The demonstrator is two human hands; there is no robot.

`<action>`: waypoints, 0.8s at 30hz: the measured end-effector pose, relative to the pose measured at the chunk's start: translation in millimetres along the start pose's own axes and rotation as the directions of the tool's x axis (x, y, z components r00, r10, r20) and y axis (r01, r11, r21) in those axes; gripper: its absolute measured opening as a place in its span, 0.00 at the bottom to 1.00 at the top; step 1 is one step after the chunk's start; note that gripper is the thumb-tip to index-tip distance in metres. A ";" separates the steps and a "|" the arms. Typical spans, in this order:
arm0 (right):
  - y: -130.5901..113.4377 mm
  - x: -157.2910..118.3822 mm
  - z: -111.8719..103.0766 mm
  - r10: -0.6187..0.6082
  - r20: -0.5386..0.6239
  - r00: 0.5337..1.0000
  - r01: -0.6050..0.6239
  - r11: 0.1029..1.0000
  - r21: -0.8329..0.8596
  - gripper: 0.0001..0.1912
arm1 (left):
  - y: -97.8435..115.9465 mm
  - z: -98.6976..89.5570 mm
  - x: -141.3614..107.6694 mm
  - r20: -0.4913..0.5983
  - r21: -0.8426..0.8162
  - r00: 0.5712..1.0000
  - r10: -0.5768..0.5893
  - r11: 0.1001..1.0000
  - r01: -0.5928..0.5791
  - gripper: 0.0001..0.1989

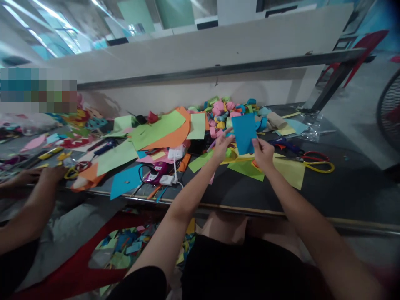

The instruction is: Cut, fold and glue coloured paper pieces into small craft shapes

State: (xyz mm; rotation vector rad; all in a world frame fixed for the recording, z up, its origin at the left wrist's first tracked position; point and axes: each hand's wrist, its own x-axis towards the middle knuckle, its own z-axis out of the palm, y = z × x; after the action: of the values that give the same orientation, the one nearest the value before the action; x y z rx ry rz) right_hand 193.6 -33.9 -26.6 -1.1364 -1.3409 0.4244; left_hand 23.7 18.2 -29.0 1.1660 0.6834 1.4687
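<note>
A blue paper rectangle (244, 132) is held up over the dark table. My right hand (263, 153) pinches its lower right corner between thumb and fingers. At its left edge is my left hand (222, 146), with fingers apart and the index finger pointing up toward the sheet; whether it touches the paper is unclear. Behind the sheet lies a heap of small pink, blue, green and yellow folded paper pieces (218, 109). Green paper (248, 170) and pale yellow paper (290, 170) lie below and to the right of my hands.
Scissors with red and yellow handles (318, 161) lie at the right, near a dark blue glue gun (286, 145). A purple power strip (158, 172) sits left of centre. Another person's hands (51, 175) are at the far left. The table's front edge (250, 210) runs below my forearms.
</note>
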 end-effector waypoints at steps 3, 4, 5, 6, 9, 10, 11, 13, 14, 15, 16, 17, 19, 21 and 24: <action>4.4 0.3 1.3 0.130 -0.060 0.990 -0.120 0.982 0.144 0.33 | -5.7 -0.8 -4.2 0.323 -0.083 0.936 -0.136 0.982 0.171 0.35; 4.9 0.7 1.8 0.141 -0.031 0.990 -0.135 0.978 0.158 0.34 | -8.7 -0.8 -4.7 0.365 -0.119 0.918 -0.156 0.970 0.213 0.35; 5.3 1.1 2.2 0.141 0.016 0.990 -0.141 0.976 0.164 0.34 | -12.1 -1.3 -4.7 0.379 -0.157 0.909 -0.175 0.956 0.249 0.34; 5.6 1.6 2.7 0.136 0.063 0.989 -0.145 0.974 0.173 0.34 | -15.8 -2.4 -4.2 0.374 -0.190 0.907 -0.196 0.940 0.282 0.33; 7.7 3.0 4.0 0.129 0.184 0.974 -0.166 0.965 0.203 0.34 | -26.7 -10.0 -1.7 0.281 -0.235 0.918 -0.282 0.907 0.350 0.30; 8.5 3.3 4.6 0.131 0.226 0.965 -0.179 0.963 0.204 0.33 | -29.5 -13.3 -0.9 0.248 -0.233 0.918 -0.309 0.901 0.366 0.30; 9.1 3.4 5.3 0.141 0.269 0.953 -0.198 0.960 0.200 0.33 | -31.7 -16.5 -0.4 0.226 -0.230 0.917 -0.329 0.897 0.378 0.29; 9.2 2.9 7.0 0.179 0.349 0.920 -0.256 0.948 0.190 0.33 | -34.2 -21.2 -0.2 0.221 -0.231 0.914 -0.341 0.892 0.389 0.30; 8.7 2.3 8.1 0.206 0.381 0.901 -0.296 0.936 0.193 0.33 | -34.5 -22.5 -0.5 0.236 -0.236 0.910 -0.341 0.888 0.394 0.30; 7.8 1.5 9.3 0.239 0.407 0.881 -0.343 0.916 0.206 0.33 | -34.3 -22.9 -0.8 0.256 -0.239 0.904 -0.344 0.883 0.404 0.31; 6.7 0.6 10.7 0.276 0.430 0.860 -0.396 0.891 0.222 0.34 | -33.7 -22.8 -1.2 0.277 -0.240 0.893 -0.354 0.875 0.421 0.30; 5.5 -0.4 12.1 0.313 0.449 0.837 -0.450 0.861 0.237 0.35 | -32.8 -22.2 -1.6 0.293 -0.237 0.881 -0.371 0.865 0.443 0.28; 3.8 -2.5 14.7 0.374 0.486 0.790 -0.537 0.805 0.253 0.36 | -30.5 -20.5 -1.9 0.310 -0.233 0.860 -0.405 0.845 0.482 0.25; 3.4 -4.4 16.3 0.394 0.516 0.760 -0.570 0.786 0.240 0.34 | -27.9 -18.9 -1.8 0.310 -0.241 0.863 -0.399 0.845 0.477 0.24; 4.0 -7.4 17.2 0.388 0.536 0.750 -0.565 0.797 0.214 0.31 | -24.0 -17.2 -1.1 0.290 -0.233 0.888 -0.357 0.874 0.427 0.25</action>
State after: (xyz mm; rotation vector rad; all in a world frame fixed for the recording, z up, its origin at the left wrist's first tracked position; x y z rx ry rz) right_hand 177.6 -31.3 -36.8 -1.0926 -1.2752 1.3616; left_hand 17.2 26.0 -56.8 0.8891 0.4827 1.0187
